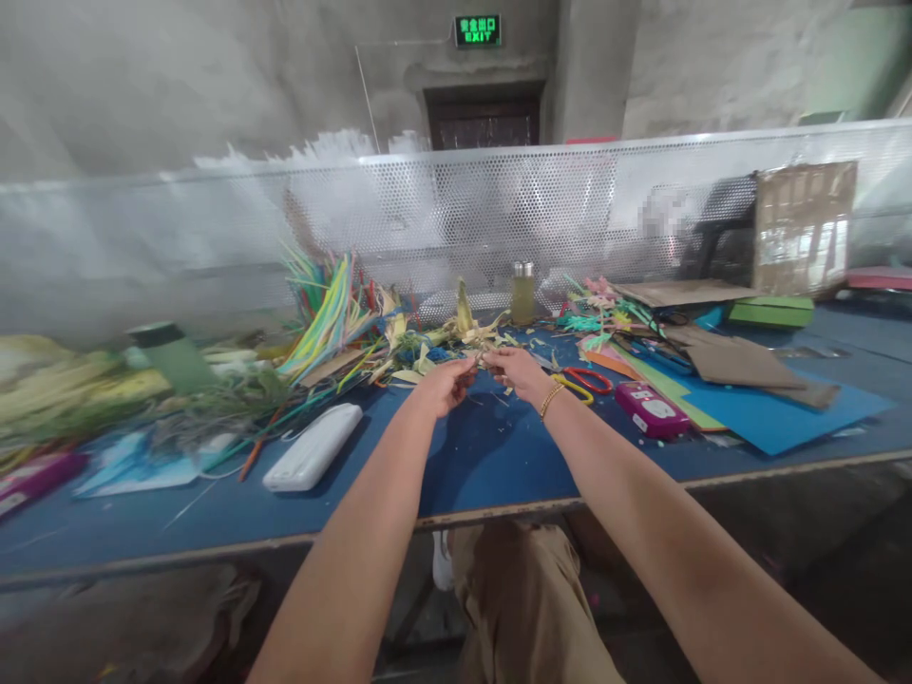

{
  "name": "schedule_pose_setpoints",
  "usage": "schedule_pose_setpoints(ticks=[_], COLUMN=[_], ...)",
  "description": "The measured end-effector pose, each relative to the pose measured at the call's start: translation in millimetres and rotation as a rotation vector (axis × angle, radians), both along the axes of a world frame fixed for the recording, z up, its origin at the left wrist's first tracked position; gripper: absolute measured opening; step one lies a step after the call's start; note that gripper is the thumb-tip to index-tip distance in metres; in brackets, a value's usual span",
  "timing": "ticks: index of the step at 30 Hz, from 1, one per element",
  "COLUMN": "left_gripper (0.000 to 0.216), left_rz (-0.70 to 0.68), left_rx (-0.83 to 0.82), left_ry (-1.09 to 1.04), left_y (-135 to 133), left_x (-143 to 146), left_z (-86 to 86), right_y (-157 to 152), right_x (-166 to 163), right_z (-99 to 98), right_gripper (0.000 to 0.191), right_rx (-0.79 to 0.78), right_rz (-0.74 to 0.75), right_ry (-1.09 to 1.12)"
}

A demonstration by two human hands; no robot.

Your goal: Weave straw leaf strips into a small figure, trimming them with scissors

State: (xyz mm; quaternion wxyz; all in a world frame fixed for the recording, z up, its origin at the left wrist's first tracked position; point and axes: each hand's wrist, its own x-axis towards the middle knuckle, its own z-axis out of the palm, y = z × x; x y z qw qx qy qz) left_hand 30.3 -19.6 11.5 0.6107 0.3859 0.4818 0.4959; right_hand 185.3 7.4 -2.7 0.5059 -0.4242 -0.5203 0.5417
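Note:
Both arms reach out over a blue table [484, 456]. My left hand [447, 382] and my right hand [519, 370] meet at the middle, fingers pinched on a small pale leaf strip piece [483, 358] held between them. A gold bracelet [550, 397] circles my right wrist. Just beyond the hands lies a heap of pale leaf strips [456, 332] and coloured strips [328, 313].
A white case [312, 446] lies left of my arms. Scissors with red and yellow handles [580, 383] and a pink box [652, 408] lie to the right, beside blue paper [776, 413] and cardboard [741, 361]. A small bottle [522, 293] stands before the perforated metal screen [499, 209].

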Motion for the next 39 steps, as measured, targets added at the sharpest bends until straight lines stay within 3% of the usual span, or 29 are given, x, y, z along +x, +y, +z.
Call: schedule_pose_setpoints(ticks=[3, 8, 13, 23, 34, 39], left_gripper=[0.024, 0.021, 0.018, 0.025, 0.018, 0.016], left_rz=[0.086, 0.109, 0.190, 0.155, 0.124, 0.140], left_rx=[0.066, 0.155, 0.158, 0.133, 0.197, 0.248], left_ry=[0.037, 0.091, 0.139, 0.165, 0.227, 0.238], left_y=[5, 8, 10, 12, 10, 8], left_x=[3, 1, -2, -2, -2, 2], left_z=[-4.2, -7.1, -8.5, -10.8, -11.9, -15.4], right_y=[-7, -11, -12, 1, 4, 4], right_x=[-5, -6, -4, -6, -5, -5], right_z=[2.6, 3.4, 3.5, -2.8, -5.8, -8.3], right_gripper=[0.013, 0.012, 0.017, 0.017, 0.014, 0.014], right_rx=[0.000, -0.011, 0.032, 0.249, 0.267, 0.329], right_rz=[0.066, 0.152, 0.102, 0.076, 0.078, 0.024], right_ry=[-0.029, -0.045, -0.168, -0.176, -0.214, -0.392])
